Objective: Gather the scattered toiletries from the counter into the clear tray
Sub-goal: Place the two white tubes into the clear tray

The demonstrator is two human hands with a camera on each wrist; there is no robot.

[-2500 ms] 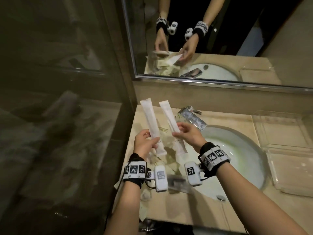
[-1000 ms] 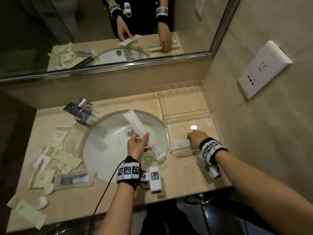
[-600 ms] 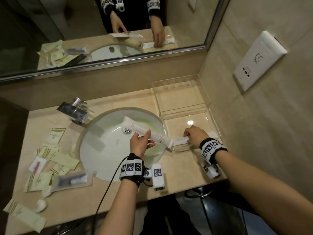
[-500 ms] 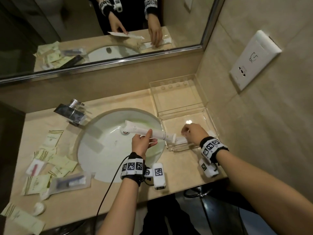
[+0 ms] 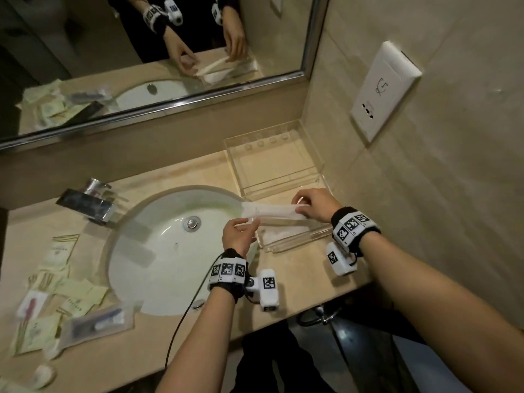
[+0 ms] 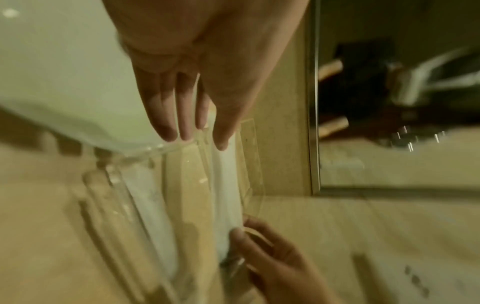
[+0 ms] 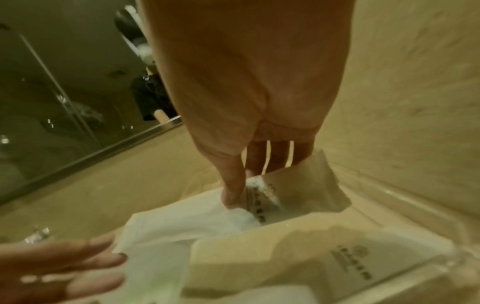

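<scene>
Here the right hand (image 5: 314, 205) is pinching the far end of a long white sachet (image 5: 269, 213), thumb on top and fingers curled beneath, and is holding it level just above the clear tray (image 5: 295, 241) at the right end of the bench (image 5: 306, 287). The left hand (image 5: 239, 235) is hovering at the sachet's near end, its grip apart: the fingers are lying straight and relaxed against that end, steadying it and clamping nothing. Holding the pack by one end and guiding it with the other hand is probably meant to line its length up with the tray's long side, so that it is going in flat. A second white sachet (image 5: 279, 235) is already lying along the tray's front wall, parallel to the one in hand.

Most of the job is waiting: pale green packets (image 5: 71, 290), a clear pouch (image 5: 96, 326) and a small white piece (image 5: 42, 374) are sitting scattered on the bench left of the sink (image 5: 158, 251). Behind the tray, a second clear tray (image 5: 272, 163) is standing against the wall.
</scene>
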